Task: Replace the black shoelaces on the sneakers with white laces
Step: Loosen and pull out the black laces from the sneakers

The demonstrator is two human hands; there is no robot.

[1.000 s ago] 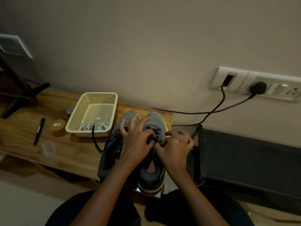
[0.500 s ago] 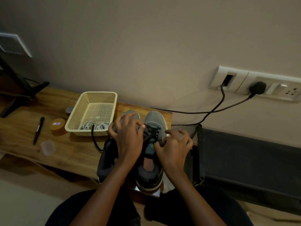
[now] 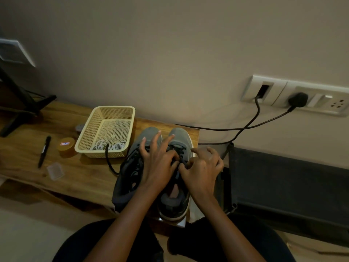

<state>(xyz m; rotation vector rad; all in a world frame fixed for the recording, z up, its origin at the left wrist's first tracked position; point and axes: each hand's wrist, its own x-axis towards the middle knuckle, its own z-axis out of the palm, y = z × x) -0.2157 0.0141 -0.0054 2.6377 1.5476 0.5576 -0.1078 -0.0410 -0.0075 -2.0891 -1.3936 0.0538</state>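
Grey sneakers (image 3: 178, 136) are set together on the wooden bench (image 3: 85, 173), white laces (image 3: 102, 145) coiled in the basket (image 3: 85, 137) beside. One shoe's black lace (image 3: 179, 150) is pinched by the left hand (image 3: 158, 167) — other fingers splayed — and by the right hand (image 3: 202, 171), fingers curled.

Sneakers (image 3: 180, 134) on table (image 3: 85, 174); basket (image 3: 100, 153) just left, laces (image 3: 102, 145) inside; pen (image 3: 44, 151) farther left.
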